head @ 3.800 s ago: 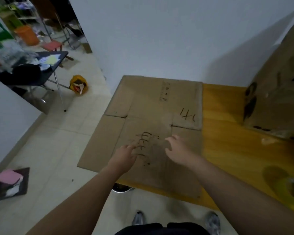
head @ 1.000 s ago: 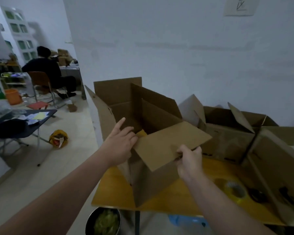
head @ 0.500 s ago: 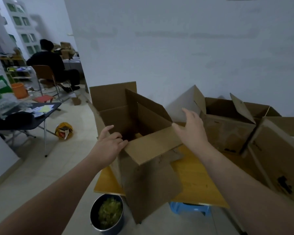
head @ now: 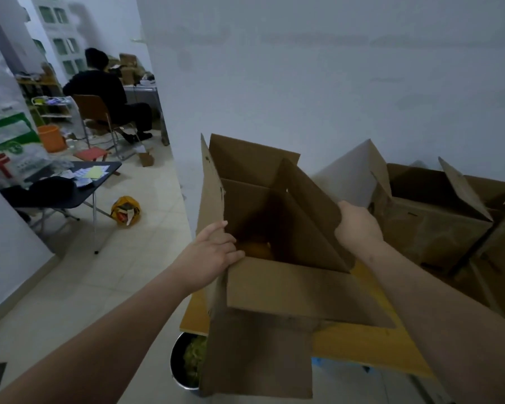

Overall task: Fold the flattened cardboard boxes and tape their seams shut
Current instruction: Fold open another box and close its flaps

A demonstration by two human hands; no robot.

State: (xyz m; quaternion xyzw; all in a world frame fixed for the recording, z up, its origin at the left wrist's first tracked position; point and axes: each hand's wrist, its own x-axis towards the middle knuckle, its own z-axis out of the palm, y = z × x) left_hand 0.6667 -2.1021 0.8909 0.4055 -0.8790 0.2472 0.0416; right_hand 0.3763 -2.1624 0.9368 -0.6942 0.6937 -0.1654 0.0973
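Observation:
A brown cardboard box (head: 274,290) stands opened up on the left end of the yellow wooden table (head: 362,345), its top flaps up and its near flap hanging toward me. My left hand (head: 207,258) grips the box's near left corner, thumb along the left flap. My right hand (head: 356,225) presses on the outer side of the right flap, fingers hidden behind the cardboard. No tape is in view.
Two more opened boxes (head: 432,217) stand at the right against the white wall. A metal pot (head: 187,360) sits on the floor under the table's left end. A seated person (head: 105,91), a dark folding table (head: 70,188) and a yellow bag (head: 126,209) are at left.
The flat cardboard has been raised into an open box. Over the last half second my right hand went from the air onto the right flap, and my left hand took the near left corner.

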